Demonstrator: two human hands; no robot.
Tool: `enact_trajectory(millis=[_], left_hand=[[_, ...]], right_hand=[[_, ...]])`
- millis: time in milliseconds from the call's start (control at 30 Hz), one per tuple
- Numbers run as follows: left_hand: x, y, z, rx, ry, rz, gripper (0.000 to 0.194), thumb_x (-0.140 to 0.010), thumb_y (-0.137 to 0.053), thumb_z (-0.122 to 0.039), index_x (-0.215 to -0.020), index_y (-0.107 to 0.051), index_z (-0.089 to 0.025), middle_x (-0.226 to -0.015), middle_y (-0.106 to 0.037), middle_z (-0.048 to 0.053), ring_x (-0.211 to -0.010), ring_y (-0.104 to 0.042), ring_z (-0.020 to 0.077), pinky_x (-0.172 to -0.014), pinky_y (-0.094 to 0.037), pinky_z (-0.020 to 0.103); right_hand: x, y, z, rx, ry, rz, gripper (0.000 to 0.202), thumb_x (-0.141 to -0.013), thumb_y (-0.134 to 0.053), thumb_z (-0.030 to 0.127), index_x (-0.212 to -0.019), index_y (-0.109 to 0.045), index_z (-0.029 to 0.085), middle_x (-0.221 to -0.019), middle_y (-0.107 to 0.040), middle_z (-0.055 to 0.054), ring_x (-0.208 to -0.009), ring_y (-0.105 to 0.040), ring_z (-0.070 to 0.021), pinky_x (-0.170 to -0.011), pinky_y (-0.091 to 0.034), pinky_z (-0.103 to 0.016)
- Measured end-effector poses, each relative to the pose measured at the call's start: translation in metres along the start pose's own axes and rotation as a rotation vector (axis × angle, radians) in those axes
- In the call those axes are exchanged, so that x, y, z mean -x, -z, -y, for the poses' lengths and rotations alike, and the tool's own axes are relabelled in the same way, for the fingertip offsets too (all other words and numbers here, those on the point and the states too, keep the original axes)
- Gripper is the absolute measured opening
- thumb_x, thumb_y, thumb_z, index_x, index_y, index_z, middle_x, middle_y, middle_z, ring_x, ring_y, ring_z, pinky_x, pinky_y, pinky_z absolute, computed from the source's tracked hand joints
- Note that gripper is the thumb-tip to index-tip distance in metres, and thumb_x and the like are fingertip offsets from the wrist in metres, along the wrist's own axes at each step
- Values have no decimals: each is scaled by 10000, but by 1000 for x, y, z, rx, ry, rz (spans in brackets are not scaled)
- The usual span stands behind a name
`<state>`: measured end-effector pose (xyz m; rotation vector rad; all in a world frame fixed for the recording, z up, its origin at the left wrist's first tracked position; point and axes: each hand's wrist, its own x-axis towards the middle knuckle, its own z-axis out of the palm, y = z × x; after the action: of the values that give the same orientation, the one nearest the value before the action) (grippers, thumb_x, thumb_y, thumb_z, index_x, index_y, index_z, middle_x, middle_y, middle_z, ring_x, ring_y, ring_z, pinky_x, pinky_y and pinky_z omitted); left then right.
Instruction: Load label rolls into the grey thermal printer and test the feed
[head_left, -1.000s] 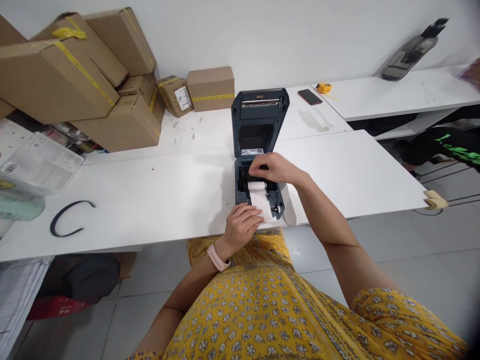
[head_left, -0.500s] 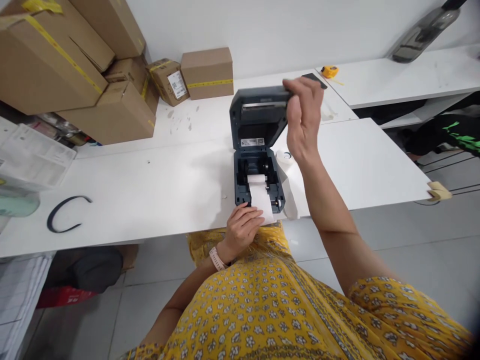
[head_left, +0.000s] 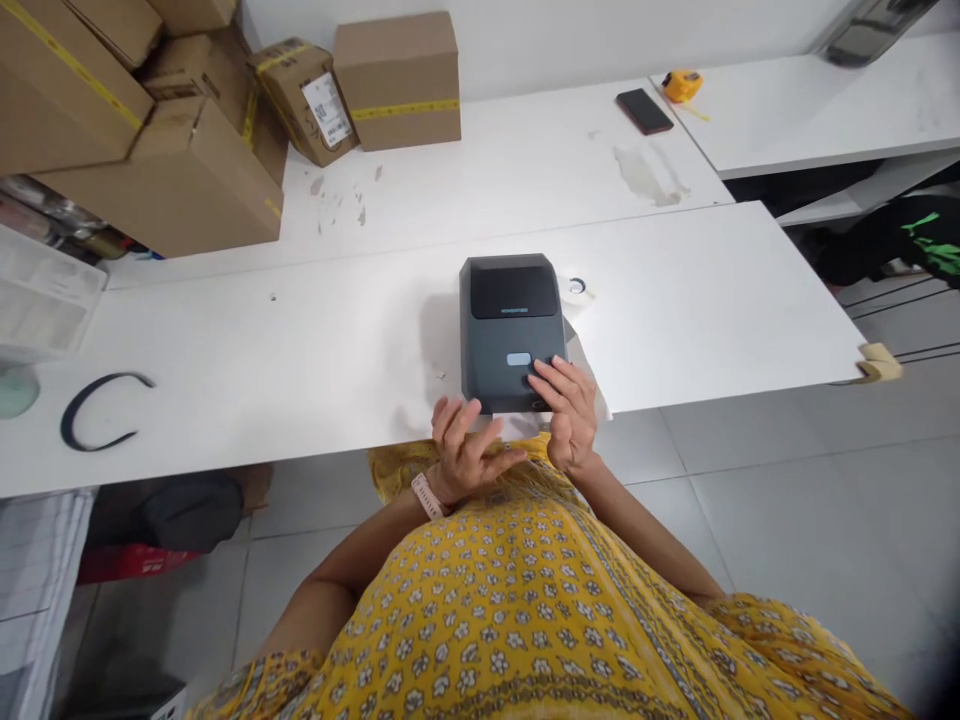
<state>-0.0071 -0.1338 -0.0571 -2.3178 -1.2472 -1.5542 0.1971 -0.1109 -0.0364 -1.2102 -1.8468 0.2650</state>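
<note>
Left hand (head_left: 465, 450) hovered loose and spread-fingered just short of the printer's (head_left: 510, 330) near edge, gripping nothing, probably clear of the paper slot. Right hand (head_left: 568, 412) lay flat, fingers extended on the closed lid's front right corner, pressing rather than grasping, with the table (head_left: 712, 310) edge beneath.

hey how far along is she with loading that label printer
Done: the label printer has its lid shut. In hand: the right hand presses its front top; the left hand hovers open at the table edge. Left: no printed label shows.
</note>
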Motion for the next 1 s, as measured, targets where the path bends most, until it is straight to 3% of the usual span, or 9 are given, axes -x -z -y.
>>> enact_trajectory(millis=[133,233,433,567,700,767,867,933,1000], left_hand=[[-15,-14,16,55,-7,147,660,-1026,-381,-655,-1456,-557,-187,-1469,-625,173,-1513,-447,344,-1286,-256,611],[-19,-26,23,19,-73,73,571,-1070,-261,-507,-1429,-582,-202,-1387,-691,130,-1484,-499,291,-1265,-329,556],[-20,-42,26,58,-44,-65,459,-1046,-303,-373,-1300,-665,-253,-1227,-767,79,-1386,-591,262,-1192,-428,508],[-21,-23,17,144,29,-57,382,-1028,-409,-363,-1269,-682,-247,-1240,-747,88,-1308,-626,276,-1125,-473,497],[-16,9,0,296,355,-75,302,-1012,-529,-382,-859,-727,-213,-834,-704,54,-816,-666,197,-756,-530,351],[-18,17,-10,519,623,165,447,-1020,-527,-441,-680,-684,-196,-639,-609,17,-612,-568,143,-601,-442,294],[-31,14,-21,876,1049,598,545,-961,-564,-607,-652,-691,-176,-522,-512,-21,-482,-431,95,-509,-334,260],[-41,7,-26,1006,1217,704,540,-892,-629,-653,-664,-686,-167,-491,-462,-46,-457,-366,74,-491,-281,246],[-48,0,-30,1049,1269,675,520,-847,-688,-643,-649,-659,-163,-494,-439,-57,-462,-329,60,-492,-242,240]], right_hand=[[5,-17,-1,-30,103,-187,583,-1033,-227,331,-1528,-533,349,-1459,-663,-28,-1489,-509,-265,-1262,-364,-569],[5,-28,-5,-4,146,-300,569,-1047,-225,323,-1495,-575,330,-1405,-692,-20,-1442,-557,-248,-1237,-411,-528],[4,-41,-15,111,183,-414,575,-1038,-213,295,-1465,-594,353,-1277,-747,-14,-1340,-634,-247,-1154,-495,-513],[1,-30,-7,86,172,-363,551,-1040,-237,289,-1434,-619,335,-1290,-739,-24,-1340,-634,-249,-1151,-498,-508],[-1,-16,9,-64,13,-268,539,-1067,-213,349,-1451,-591,345,-1333,-721,-20,-1370,-612,-258,-1166,-483,-559],[-2,-12,15,-134,-33,-266,526,-1078,-218,397,-1449,-589,361,-1348,-713,-17,-1384,-592,-261,-1176,-465,-571],[-5,-12,18,-128,-12,-257,514,-1081,-227,414,-1433,-601,384,-1354,-704,-10,-1398,-569,-256,-1187,-435,-552],[-7,-11,17,-95,17,-240,514,-1082,-225,399,-1441,-594,390,-1354,-702,-7,-1396,-569,-247,-1177,-436,-529],[-7,-10,15,-76,39,-223,514,-1081,-226,375,-1448,-586,382,-1354,-703,-10,-1393,-574,-240,-1162,-448,-514]])
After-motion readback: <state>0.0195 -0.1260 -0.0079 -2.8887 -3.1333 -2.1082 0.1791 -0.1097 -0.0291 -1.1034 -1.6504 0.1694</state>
